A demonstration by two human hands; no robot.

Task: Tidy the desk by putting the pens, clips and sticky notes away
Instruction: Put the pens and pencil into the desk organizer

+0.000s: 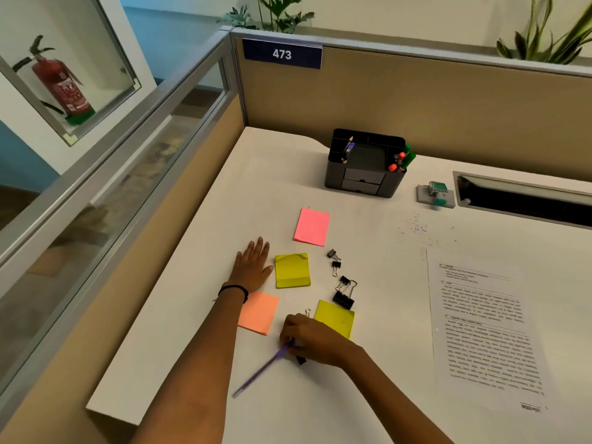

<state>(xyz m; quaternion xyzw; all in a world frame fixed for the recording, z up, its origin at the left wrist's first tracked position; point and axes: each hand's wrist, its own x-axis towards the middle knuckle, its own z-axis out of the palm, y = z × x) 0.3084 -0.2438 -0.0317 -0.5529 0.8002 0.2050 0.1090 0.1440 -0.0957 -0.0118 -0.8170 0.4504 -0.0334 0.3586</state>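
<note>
Blue sign (282, 54) reads 473; right hand (309, 339) grips purple pen (261, 370)

one wide camera on my head
it faces forward and down across the desk (378, 238) toward the partition (416, 100)

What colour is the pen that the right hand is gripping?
Purple. The pen, gripped by the right hand, shows best in the head view.

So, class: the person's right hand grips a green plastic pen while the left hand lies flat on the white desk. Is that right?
Not quite. The head view shows the right hand gripping a purple plastic pen, not a green one. The left hand does lie flat on the white desk.
</note>
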